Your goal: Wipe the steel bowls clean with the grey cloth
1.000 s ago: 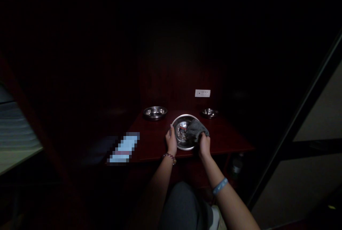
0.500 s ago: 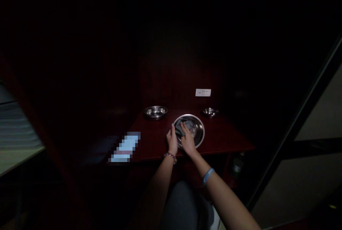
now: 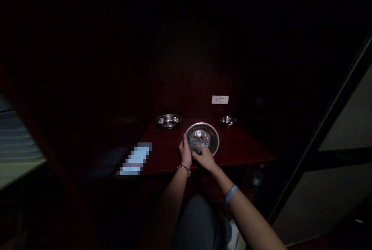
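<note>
A steel basin (image 3: 215, 141) tilts toward me over the front of a dark red table (image 3: 162, 153). My left hand (image 3: 185, 152) grips its left rim, the thumb up along the edge. Inside the bowl, low on the left, my right hand (image 3: 205, 158) presses a grey cloth (image 3: 195, 141) against the metal, fingers bent over it. Part of the cloth is hidden under those fingers. A beaded bracelet circles my left wrist, and a blue band sits on my right forearm.
A shallow steel dish (image 3: 168, 121) stands at the back left of the table, a smaller steel bowl (image 3: 228, 121) at the back right. A white socket (image 3: 220, 100) is on the wall. A bottle (image 3: 257, 178) stands on the shelf below. Stacked papers (image 3: 17, 137) lie far left.
My right hand and the cloth have moved down from the upper left of the basin's inside to its near lower left. My left hand keeps its hold on the rim.
</note>
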Tool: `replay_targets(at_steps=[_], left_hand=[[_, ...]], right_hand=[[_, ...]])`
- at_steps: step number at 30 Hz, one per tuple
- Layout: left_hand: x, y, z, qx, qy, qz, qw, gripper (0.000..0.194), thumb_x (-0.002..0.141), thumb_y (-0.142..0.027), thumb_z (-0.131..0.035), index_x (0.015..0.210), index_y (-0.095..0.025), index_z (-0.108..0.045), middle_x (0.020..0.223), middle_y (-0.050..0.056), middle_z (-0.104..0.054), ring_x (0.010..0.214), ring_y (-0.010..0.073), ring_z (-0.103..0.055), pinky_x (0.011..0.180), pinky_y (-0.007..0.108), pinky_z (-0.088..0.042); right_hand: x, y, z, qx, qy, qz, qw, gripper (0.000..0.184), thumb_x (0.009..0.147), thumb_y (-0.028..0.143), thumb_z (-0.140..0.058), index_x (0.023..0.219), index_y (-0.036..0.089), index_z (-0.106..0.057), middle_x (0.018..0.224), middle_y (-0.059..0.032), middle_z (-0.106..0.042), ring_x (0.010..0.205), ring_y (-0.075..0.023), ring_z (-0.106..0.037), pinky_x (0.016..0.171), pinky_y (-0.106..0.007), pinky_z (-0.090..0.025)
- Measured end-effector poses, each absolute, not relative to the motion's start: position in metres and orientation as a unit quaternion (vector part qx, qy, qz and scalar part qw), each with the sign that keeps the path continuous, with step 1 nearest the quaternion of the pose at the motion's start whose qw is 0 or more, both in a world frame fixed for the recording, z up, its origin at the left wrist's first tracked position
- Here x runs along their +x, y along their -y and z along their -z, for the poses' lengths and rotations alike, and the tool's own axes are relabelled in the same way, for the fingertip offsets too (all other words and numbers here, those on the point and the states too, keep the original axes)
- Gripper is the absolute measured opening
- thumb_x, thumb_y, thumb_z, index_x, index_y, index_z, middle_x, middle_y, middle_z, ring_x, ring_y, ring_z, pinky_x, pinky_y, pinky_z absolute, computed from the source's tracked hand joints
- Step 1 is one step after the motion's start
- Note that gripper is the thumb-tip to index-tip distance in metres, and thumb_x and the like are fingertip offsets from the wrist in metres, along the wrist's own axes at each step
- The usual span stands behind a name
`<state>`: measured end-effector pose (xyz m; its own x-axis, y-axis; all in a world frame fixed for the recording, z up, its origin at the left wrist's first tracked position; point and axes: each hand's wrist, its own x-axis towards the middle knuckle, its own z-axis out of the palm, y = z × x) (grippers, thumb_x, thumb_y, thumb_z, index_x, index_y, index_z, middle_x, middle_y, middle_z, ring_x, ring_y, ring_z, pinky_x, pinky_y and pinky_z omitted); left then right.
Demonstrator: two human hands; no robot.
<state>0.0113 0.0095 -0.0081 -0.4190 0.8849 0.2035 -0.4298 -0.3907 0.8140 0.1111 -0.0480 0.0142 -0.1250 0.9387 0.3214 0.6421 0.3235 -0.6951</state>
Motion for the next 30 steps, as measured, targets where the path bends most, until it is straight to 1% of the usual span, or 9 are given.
replay_targets(at_steps=[6,9,11,13,17,20,23,27,30], left_hand=[[0.012,-0.009,0.007,0.321,-0.363,-0.77,0.415,0.058,0.082,-0.068,-0.061,0.097,-0.013,-0.073,0.098,0.012,-0.074,0.085,0.019,-0.069,0.078,0.031,-0.054],[0.013,-0.007,0.005,0.329,-0.36,-0.769,0.412,0.061,0.08,-0.07,-0.062,0.093,-0.012,-0.074,0.095,0.011,-0.075,0.084,0.0195,-0.068,0.078,0.031,-0.053],[0.013,-0.005,0.004,0.329,-0.359,-0.77,0.413,0.063,0.079,-0.072,-0.062,0.093,-0.012,-0.074,0.093,0.011,-0.075,0.083,0.02,-0.068,0.078,0.032,-0.053],[0.014,-0.004,0.003,0.326,-0.357,-0.771,0.415,0.063,0.079,-0.072,-0.062,0.095,-0.012,-0.074,0.094,0.011,-0.075,0.085,0.0208,-0.069,0.079,0.033,-0.053],[0.014,-0.002,0.001,0.328,-0.348,-0.769,0.423,0.06,0.08,-0.069,-0.063,0.098,-0.012,-0.075,0.099,0.012,-0.076,0.089,0.0215,-0.069,0.083,0.034,-0.053],[0.015,-0.002,0.001,0.326,-0.344,-0.769,0.429,0.059,0.081,-0.068,-0.064,0.098,-0.012,-0.075,0.101,0.013,-0.076,0.09,0.0216,-0.07,0.084,0.034,-0.053],[0.015,-0.003,0.002,0.323,-0.34,-0.767,0.438,0.06,0.081,-0.068,-0.063,0.098,-0.012,-0.074,0.099,0.012,-0.076,0.088,0.0212,-0.069,0.082,0.033,-0.054],[0.013,-0.008,0.007,0.344,-0.343,-0.765,0.423,0.061,0.08,-0.071,-0.062,0.095,-0.013,-0.074,0.094,0.01,-0.075,0.084,0.0197,-0.068,0.078,0.031,-0.053],[0.012,-0.01,0.009,0.347,-0.352,-0.769,0.405,0.063,0.079,-0.073,-0.062,0.094,-0.013,-0.074,0.093,0.011,-0.075,0.084,0.0197,-0.067,0.077,0.03,-0.052]], right_hand=[[0.124,0.062,-0.025,-0.62,0.703,-0.142,0.319,0.03,0.088,0.039,-0.062,0.11,0.024,-0.077,0.108,-0.0084,-0.078,0.107,-0.0256,-0.072,0.094,-0.034,-0.053],[0.134,0.061,-0.028,-0.661,0.659,-0.154,0.325,0.032,0.089,0.044,-0.059,0.102,0.022,-0.078,0.105,-0.012,-0.078,0.104,-0.0282,-0.073,0.09,-0.037,-0.054],[0.141,0.058,-0.029,-0.671,0.622,-0.172,0.365,0.034,0.089,0.046,-0.057,0.097,0.02,-0.077,0.102,-0.0136,-0.078,0.1,-0.0289,-0.073,0.088,-0.038,-0.055],[0.148,0.054,-0.029,-0.653,0.589,-0.193,0.435,0.033,0.09,0.043,-0.055,0.096,0.019,-0.076,0.099,-0.0126,-0.079,0.097,-0.0274,-0.074,0.087,-0.037,-0.055],[0.153,0.048,-0.03,-0.54,0.559,-0.195,0.598,0.033,0.091,0.036,-0.049,0.106,0.019,-0.072,0.106,-0.0102,-0.078,0.102,-0.0241,-0.072,0.094,-0.035,-0.054],[0.149,0.044,-0.03,-0.474,0.571,-0.165,0.65,0.034,0.093,0.033,-0.047,0.115,0.019,-0.069,0.116,-0.0098,-0.076,0.11,-0.0234,-0.069,0.101,-0.037,-0.052],[0.142,0.04,-0.025,-0.452,0.626,-0.127,0.623,0.038,0.09,0.022,-0.047,0.123,0.021,-0.066,0.125,-0.0086,-0.072,0.119,-0.0222,-0.066,0.109,-0.039,-0.048],[0.13,0.038,-0.012,-0.458,0.743,-0.086,0.481,0.052,0.081,0.006,-0.048,0.128,0.021,-0.065,0.143,-0.0082,-0.063,0.137,-0.0202,-0.055,0.119,-0.039,-0.039],[0.123,0.044,-0.007,-0.488,0.779,-0.064,0.387,0.052,0.083,0.004,-0.047,0.13,0.019,-0.064,0.148,-0.0087,-0.059,0.141,-0.0199,-0.051,0.12,-0.037,-0.038]])
